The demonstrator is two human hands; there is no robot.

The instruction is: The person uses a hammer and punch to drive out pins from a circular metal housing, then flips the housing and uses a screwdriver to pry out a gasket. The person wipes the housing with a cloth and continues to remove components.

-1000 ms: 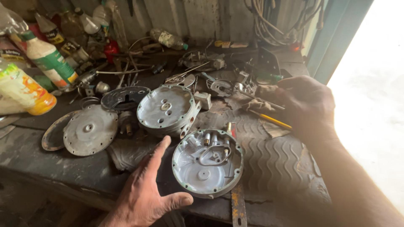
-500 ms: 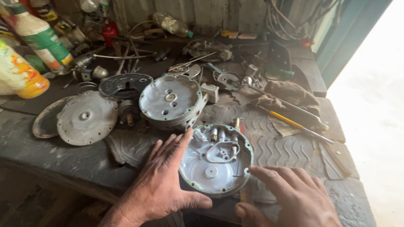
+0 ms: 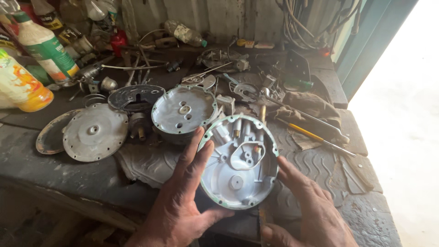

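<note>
Round cast housing (image 3: 238,164) at centre of view, tilted up off the bench (image 3: 55,183), cavity facing the camera, green gasket line round its rim. Left hand (image 3: 183,201) under it at 7 o'clock, fingers (image 3: 194,151) spread along the left rim, thumb hooked below: carrying the weight. Right hand (image 3: 311,206) at 4 o'clock, fingers extended and close together, tips just touching the right rim; no closed grip there.

Risk, judged: support mostly one-handed, so possible slip and a drop onto the bench edge, denting the sealing face. Loose small parts inside the cavity liable to fall out if tilted further. Screwdriver (image 3: 315,136) and rag (image 3: 306,107) at 2 o'clock near enough to snag.

Second housing (image 3: 184,110) at 11 o'clock, flat disc (image 3: 95,132) at 9 o'clock.

Packages: yellow-orange bottle (image 3: 18,87) at far 9 o'clock, pictured label; white bottle (image 3: 43,45) with green label and green cap at 10 o'clock; clear bottle (image 3: 185,33) lying at 12 o'clock by the corrugated wall.
</note>
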